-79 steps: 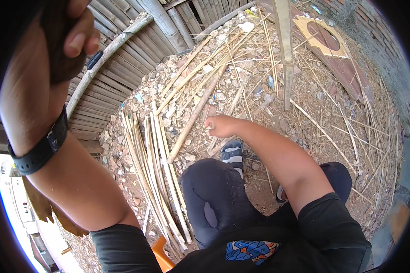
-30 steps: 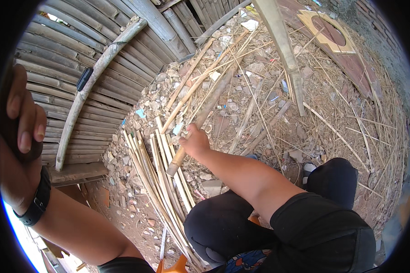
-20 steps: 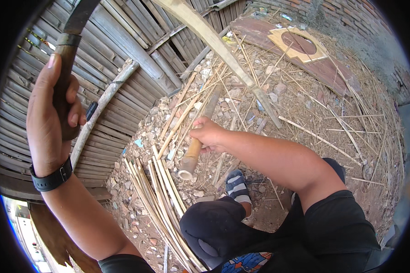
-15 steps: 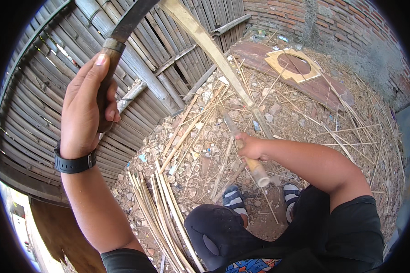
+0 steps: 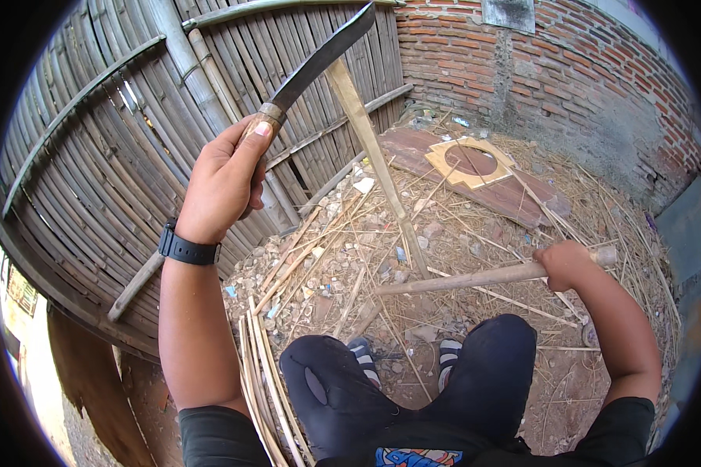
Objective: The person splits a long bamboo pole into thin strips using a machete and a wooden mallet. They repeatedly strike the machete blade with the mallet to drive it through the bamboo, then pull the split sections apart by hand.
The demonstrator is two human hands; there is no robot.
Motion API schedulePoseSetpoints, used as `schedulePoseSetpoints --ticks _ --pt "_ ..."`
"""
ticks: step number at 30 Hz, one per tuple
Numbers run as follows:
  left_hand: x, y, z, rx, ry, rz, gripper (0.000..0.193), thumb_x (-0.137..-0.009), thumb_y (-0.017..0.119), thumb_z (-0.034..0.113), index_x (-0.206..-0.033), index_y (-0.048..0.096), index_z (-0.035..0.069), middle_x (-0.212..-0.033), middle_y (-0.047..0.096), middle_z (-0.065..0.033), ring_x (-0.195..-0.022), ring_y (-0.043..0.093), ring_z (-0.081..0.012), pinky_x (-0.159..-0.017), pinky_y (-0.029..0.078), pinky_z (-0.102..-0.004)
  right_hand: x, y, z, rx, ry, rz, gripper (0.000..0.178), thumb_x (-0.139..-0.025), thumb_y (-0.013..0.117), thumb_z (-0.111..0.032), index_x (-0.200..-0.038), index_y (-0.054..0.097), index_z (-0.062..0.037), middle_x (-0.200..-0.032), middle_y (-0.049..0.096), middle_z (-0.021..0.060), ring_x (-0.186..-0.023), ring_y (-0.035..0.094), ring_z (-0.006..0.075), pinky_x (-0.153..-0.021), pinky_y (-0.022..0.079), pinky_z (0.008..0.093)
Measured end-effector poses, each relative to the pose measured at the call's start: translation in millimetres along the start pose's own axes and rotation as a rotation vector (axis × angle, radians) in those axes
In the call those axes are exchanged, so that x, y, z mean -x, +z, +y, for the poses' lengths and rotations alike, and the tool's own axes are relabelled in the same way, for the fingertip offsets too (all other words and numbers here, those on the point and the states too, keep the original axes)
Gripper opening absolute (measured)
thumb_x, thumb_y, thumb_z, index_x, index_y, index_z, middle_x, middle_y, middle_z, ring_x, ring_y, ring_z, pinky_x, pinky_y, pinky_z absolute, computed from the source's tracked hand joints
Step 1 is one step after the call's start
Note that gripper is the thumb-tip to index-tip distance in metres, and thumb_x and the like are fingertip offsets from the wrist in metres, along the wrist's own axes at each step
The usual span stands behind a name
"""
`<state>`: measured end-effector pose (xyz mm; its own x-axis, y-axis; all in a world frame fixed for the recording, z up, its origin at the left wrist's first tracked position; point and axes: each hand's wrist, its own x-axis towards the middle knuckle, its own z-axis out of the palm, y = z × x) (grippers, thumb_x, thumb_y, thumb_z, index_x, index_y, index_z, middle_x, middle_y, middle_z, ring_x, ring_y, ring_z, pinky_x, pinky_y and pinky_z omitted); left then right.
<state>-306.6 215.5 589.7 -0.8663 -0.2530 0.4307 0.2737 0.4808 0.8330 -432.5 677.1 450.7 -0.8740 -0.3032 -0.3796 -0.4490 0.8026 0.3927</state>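
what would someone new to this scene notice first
Probably the big knife, raised point-up in the left hand before the bamboo wall. Next, the pole the right hand grips near one end, on the right. Farther back, a yellow board with a round hole lies on a brown panel.

Bamboo pole [image 5: 459,280] swung right, crosswise; machete [image 5: 323,59] now fully visible.
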Motion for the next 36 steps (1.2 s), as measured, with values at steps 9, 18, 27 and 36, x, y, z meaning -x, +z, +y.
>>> schedulePoseSetpoints --ticks 9,18,27,36 --pt "27 42 39 -0.075 0.047 -0.052 0.050 -0.101 0.056 0.036 -0.134 0.055 -0.001 -0.061 0.047 0.0048 -0.046 0.045 -0.0037 -0.043 0.039 -0.0205 142 170 153 -0.604 0.278 -0.048 0.053 -0.055 0.076 -0.011 -0.108 0.071 -0.0066 -0.095 0.072 0.0155 -0.088 0.069 0.0307 -0.080 0.054 0.0374" --pt "45 62 61 -0.075 0.074 -0.064 0.044 -0.102 0.055 0.034 -0.128 0.057 -0.001 -0.061 0.046 0.0052 -0.046 0.044 -0.0041 -0.042 0.039 -0.0219 169 290 193 -0.857 0.449 0.365 0.097 -0.067 0.068 0.019 -0.150 0.036 -0.0208 -0.112 0.064 0.0158 -0.077 0.064 0.0221 -0.063 0.053 0.0388" --pt "52 77 67 -0.056 0.086 -0.095 0.043 -0.101 0.055 0.036 -0.122 0.059 -0.001 -0.060 0.047 0.0045 -0.046 0.045 -0.0040 -0.042 0.039 -0.0215 16 87 75 -1.459 0.048 0.610 0.040 -0.088 0.075 -0.027 -0.124 0.068 -0.0108 -0.085 0.064 0.0027 -0.068 0.056 0.0099 -0.062 0.048 0.0271" --pt "61 67 66 0.004 0.050 -0.123 0.045 -0.102 0.055 0.032 -0.132 0.055 -0.002 -0.062 0.047 0.0047 -0.048 0.045 -0.0033 -0.045 0.040 -0.0208 -106 -15 -98 -1.605 -0.318 0.856 0.070 -0.074 0.085 -0.046 -0.131 0.064 -0.0105 -0.134 0.059 0.0227 -0.131 0.051 0.0317 -0.108 0.042 0.0413"
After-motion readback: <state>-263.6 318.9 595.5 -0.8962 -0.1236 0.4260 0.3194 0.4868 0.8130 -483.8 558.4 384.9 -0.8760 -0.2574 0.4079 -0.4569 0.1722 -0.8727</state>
